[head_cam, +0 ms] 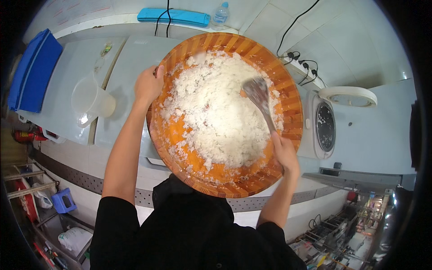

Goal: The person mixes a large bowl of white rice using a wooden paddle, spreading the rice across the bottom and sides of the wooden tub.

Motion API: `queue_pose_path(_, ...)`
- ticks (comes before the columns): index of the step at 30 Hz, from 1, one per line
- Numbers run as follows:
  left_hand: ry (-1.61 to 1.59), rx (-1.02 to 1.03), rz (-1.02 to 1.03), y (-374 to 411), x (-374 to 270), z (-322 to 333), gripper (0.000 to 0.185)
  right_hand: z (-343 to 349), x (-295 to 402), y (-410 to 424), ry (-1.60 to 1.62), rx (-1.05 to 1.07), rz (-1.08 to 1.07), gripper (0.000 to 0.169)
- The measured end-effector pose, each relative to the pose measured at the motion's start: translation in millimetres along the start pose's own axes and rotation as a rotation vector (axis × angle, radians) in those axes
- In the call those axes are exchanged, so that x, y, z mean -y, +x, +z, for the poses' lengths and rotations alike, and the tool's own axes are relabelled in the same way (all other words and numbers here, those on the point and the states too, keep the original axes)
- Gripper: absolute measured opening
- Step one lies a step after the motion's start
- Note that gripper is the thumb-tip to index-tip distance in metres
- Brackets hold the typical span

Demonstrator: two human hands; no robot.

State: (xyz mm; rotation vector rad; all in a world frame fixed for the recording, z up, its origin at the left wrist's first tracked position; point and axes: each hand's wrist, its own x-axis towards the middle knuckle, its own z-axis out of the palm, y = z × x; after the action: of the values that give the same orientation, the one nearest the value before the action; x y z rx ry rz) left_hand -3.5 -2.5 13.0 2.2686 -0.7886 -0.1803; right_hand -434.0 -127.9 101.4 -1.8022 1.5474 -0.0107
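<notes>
Before me is a large round wooden tub (292,111) with a striped wall, holding a broad heap of cooked white rice (219,108). My left hand (149,84) grips the tub's rim at its left side, the thumb over the edge. In my right hand (286,152) is the handle of a wooden rice paddle (258,92). Its blade, slightly blurred and with rice clinging to it, lies over the right part of the heap. Orange-brown wood of the tub floor shows at the lower left, scattered with loose grains.
A clear plastic measuring jug (86,98) and a blue box (35,71) stand on the left worktop. To the right is a rice cooker (325,126) with its lid (347,96) raised. Behind are a water bottle (221,14), a light-blue case (173,17) and a power strip (305,69) with cords.
</notes>
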Motion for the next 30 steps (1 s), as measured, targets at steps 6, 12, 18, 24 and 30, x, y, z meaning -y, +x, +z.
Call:
queue_pose_path(6, -0.005, 0.035, -0.004, -1.8, -9.8, -3.6, 0.043, 22.5, -27.0, 63.8, 0.043, 0.269, 0.141, 0.067)
queue_pose_path(12, 0.018, 0.005, -0.018, -2.4, -1.0, 0.9, 0.045, -34.4, -21.5, 17.9, -0.127, 0.075, 0.106, 0.067)
queue_pose_path(18, 0.021, 0.04, -0.017, -0.1, -12.2, -4.5, 0.045, 30.2, 17.1, 74.7, 0.04, 0.263, 0.132, 0.066)
queue_pose_path(24, -0.029, 0.01, -0.038, -4.1, -8.6, -4.6, 0.043, -31.3, -61.4, 47.4, -0.312, 0.074, 0.027, 0.072)
queue_pose_path(30, -0.002, 0.026, -0.024, -4.3, -18.0, -5.9, 0.042, -55.0, -128.9, 45.6, -0.627, -0.45, -0.077, 0.057)
